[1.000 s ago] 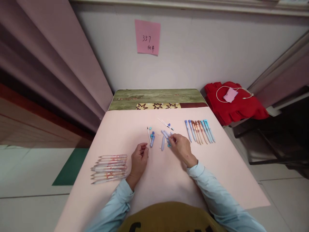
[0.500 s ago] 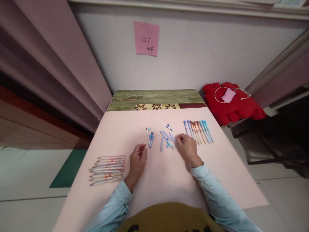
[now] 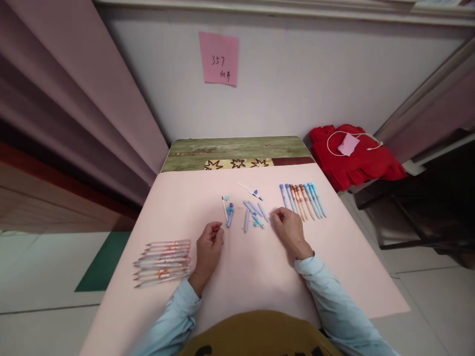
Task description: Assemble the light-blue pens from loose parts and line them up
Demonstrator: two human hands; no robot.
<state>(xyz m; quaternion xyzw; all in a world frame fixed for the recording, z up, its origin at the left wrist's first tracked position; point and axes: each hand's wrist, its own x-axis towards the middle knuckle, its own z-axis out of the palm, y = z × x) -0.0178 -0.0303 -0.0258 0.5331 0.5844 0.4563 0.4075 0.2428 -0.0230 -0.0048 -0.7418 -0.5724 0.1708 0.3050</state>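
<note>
My left hand (image 3: 208,249) rests on the pink-covered table with its fingers curled in and nothing visible in them. Just beyond its fingertips lie a short blue pen part (image 3: 230,217) and a dark-tipped white refill (image 3: 224,207). On the other side, my right hand (image 3: 291,231) is loosely closed, its fingertips a little to the right of a lavender pen barrel (image 3: 263,211). Between the hands are more lavender barrels (image 3: 247,220), a light-blue pen part (image 3: 258,221) and small blue pieces. Thin white refills (image 3: 249,190) lie farther back.
A row of assembled blue, brown and turquoise pens (image 3: 302,201) lies at the right. Several white patterned pens (image 3: 163,262) are grouped at the left. Past the pink cover (image 3: 185,198), a green tabletop strip (image 3: 237,146) meets the wall. A red cloth (image 3: 352,165) sits beyond the right edge.
My right hand has drawn slightly right, away from the lavender barrel. The left hand keeps its place, and the whole view has shifted a little.
</note>
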